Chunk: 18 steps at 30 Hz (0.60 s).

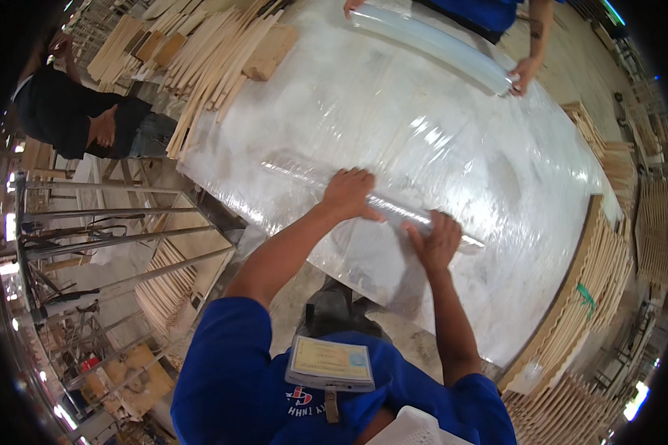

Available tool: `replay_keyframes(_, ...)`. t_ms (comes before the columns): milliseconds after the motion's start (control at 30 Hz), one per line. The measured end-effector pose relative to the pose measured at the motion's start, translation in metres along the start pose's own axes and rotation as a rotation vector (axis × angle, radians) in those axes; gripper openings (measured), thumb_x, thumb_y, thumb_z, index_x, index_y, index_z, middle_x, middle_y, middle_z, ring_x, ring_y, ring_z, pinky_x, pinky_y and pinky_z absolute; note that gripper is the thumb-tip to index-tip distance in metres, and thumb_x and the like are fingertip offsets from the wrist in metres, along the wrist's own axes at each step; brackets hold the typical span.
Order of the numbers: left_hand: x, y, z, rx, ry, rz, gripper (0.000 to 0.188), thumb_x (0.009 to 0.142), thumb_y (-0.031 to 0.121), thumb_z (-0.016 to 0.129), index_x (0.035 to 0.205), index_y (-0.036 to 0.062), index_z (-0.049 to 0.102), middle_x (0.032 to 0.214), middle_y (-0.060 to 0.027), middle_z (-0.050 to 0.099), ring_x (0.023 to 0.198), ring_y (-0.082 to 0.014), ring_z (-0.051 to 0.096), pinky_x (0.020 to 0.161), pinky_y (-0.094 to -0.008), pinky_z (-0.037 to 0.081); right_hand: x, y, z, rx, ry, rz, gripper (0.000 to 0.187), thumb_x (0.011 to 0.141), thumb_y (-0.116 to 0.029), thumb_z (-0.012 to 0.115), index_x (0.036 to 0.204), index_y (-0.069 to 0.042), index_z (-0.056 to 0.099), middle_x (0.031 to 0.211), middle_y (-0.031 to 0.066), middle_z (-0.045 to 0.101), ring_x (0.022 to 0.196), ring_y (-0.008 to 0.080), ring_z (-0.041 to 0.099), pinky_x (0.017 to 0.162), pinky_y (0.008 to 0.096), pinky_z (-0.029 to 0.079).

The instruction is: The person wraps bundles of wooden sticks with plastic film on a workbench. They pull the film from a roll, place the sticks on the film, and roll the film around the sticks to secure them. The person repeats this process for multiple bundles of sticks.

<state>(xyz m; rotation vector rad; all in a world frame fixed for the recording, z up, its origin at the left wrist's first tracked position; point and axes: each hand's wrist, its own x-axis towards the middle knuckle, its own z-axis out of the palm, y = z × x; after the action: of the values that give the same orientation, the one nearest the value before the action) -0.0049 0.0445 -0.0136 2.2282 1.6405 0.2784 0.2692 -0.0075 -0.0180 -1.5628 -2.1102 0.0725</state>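
Note:
A thin roll of clear plastic film (pixel 399 211) lies slantwise across the near part of a wide table covered in shiny, wrinkled film (pixel 453 170). Over its middle, my left hand (pixel 349 194) rests palm down with the fingers curled on it. Farther right, my right hand (pixel 436 239) grips the same roll, its thumb on the near side. The roll's ends stick out past both hands. Across the table, a co-worker in blue holds a thicker roll of clear film (pixel 430 46), one hand at each end.
Thin wooden strips (pixel 208 63) and a wooden block (pixel 271 52) lie at the table's far left. Stacked wavy-edged slats (pixel 590 297) line the right edge. A metal frame (pixel 111 215) stands left, and a person in dark clothes (pixel 59 111) is beyond it.

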Motion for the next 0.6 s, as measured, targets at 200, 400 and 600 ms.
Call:
replay_keyframes(200, -0.036, -0.032, -0.013, -0.014, 0.056, -0.090, 0.100, 0.049, 0.074, 0.096, 0.114, 0.0042, 0.067, 0.113, -0.0147, 0.065, 0.113, -0.0361, 0.063, 0.102, -0.0494, 0.048, -0.103, -0.066, -0.007, 0.228, -0.192, 0.060, 0.100, 0.092, -0.055, 0.080, 0.165, -0.002, 0.037, 0.172, 0.0291, 0.031, 0.160, 0.0523, 0.026, 0.127, 0.0692, 0.021)
replay_keyframes(400, 0.039, -0.034, 0.001, 0.042, 0.407, 0.068, 0.069, 0.075, 0.059, 0.092, 0.116, 0.0076, 0.069, 0.125, -0.0113, 0.066, 0.120, -0.0365, 0.060, 0.108, -0.0547, 0.044, 0.025, -0.014, 0.040, 0.032, 0.033, 0.135, 0.104, 0.096, -0.066, 0.069, 0.167, 0.002, 0.034, 0.174, 0.0304, 0.029, 0.162, 0.0524, 0.024, 0.127, 0.0706, 0.019)
replay_keyframes(600, 0.113, 0.001, 0.012, 0.022, 0.376, 0.233, 0.085, 0.073, 0.071, 0.085, 0.130, 0.0103, 0.070, 0.135, -0.0107, 0.067, 0.131, -0.0323, 0.058, 0.117, -0.0556, 0.037, 0.155, 0.048, 0.047, -0.125, 0.058, 0.252, 0.095, 0.097, -0.066, 0.068, 0.164, -0.004, 0.042, 0.165, 0.0319, 0.042, 0.156, 0.0515, 0.035, 0.125, 0.0653, 0.028)
